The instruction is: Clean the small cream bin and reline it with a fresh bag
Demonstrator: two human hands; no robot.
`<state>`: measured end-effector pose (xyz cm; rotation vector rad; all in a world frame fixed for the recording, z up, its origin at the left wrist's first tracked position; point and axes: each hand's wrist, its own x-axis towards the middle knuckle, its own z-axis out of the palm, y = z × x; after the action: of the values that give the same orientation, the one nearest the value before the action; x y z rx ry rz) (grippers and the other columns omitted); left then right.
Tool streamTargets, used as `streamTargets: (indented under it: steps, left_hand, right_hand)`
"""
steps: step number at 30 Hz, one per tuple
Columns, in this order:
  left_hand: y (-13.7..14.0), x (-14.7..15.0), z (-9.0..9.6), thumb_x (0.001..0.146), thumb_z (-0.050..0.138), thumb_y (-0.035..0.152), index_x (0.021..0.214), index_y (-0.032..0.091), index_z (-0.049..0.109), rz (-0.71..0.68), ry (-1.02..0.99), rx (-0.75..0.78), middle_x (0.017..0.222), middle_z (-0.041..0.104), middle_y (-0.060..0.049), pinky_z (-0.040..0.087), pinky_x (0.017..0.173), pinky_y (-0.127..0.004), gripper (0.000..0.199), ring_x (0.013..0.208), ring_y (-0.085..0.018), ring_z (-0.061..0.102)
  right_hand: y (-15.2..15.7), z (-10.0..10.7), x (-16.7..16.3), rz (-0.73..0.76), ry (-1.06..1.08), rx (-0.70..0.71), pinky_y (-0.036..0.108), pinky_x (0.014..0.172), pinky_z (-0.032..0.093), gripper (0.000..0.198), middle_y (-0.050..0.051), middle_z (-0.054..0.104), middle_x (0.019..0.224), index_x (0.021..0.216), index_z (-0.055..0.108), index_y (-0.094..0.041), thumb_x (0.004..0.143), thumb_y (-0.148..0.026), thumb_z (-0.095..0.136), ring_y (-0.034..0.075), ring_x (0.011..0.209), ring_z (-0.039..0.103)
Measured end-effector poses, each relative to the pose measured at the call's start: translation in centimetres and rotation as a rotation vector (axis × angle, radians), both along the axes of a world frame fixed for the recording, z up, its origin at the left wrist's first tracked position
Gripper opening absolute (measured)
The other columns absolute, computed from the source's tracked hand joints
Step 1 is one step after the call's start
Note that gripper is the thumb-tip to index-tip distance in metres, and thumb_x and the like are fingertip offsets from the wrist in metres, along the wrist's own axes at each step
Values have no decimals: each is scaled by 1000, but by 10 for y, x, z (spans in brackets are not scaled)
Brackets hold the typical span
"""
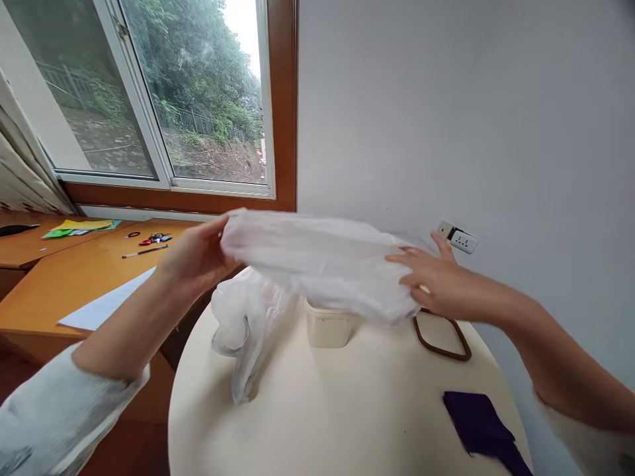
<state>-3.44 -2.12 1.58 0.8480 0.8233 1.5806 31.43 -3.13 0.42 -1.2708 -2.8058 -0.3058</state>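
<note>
A long white translucent plastic bag (317, 261) stretches through the air above the round table, its surface slightly blurred. My left hand (206, 254) is closed around its left end, with some fingers hidden behind the plastic. Against the right end, my right hand (429, 271) lies with fingers spread and thumb lifted away. Below the bag stands a cream plastic container (328, 329), its top mostly covered from view. A second, crumpled clear plastic bag (248, 330) rests to the left of the container.
On the round cream table (347, 410) are a brown rounded-square frame (443, 354) and a dark purple cloth (479, 423). A wooden desk (99, 264) at left bears paper (112, 303), a pen (145, 252) and small items. A wall socket (462, 240) is at right.
</note>
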Motion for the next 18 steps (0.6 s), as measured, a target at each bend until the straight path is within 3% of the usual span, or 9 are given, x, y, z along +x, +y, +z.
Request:
streamTargets:
  steps: [2,5,9,11,14,18]
  left_hand:
    - [-12,-9,-30,85,43,19,99,13,58,13,111,-226,76,64,-2,47,62,-22,22,67,-12,57]
    - [-30,-22,-84,79,52,31,97,14,58,-7,291,-437,81,64,-4,47,56,-23,26,69,-16,58]
    - [-49,-33,-137,70,61,42,101,18,57,-205,621,-480,84,62,-5,49,60,-27,39,76,-20,59]
    - [-55,-33,-146,69,63,43,112,25,51,-267,807,-390,94,59,-5,50,70,-31,49,85,-22,59]
    - [-59,-21,-139,70,62,43,127,33,36,-269,1003,-185,116,49,-6,44,89,-37,64,108,-23,50]
    - [-53,18,-125,72,60,45,133,37,21,-199,1195,30,134,31,-6,40,95,-44,73,121,-27,37]
  right_hand:
    - [-13,-20,3,32,-35,-17,58,103,-6,29,4,45,132,50,55,-18,73,-10,38,26,124,34]
    - [-24,-57,3,40,-50,-13,57,104,-4,29,4,47,130,50,57,-19,72,-8,41,24,115,42]
    - [-23,-104,-2,-10,-37,32,56,105,-2,21,8,55,118,66,66,-21,70,-12,48,25,106,48]
    - [-22,-117,-5,-53,-23,8,57,105,2,20,10,57,110,76,66,-20,70,-13,49,26,103,49]
    - [-20,-119,-12,-89,77,-90,58,105,5,27,8,59,98,86,62,-20,73,-9,40,22,99,51]
    - [-12,-110,-24,-185,328,-222,55,106,5,32,3,58,88,89,51,-20,77,-6,25,14,89,53]
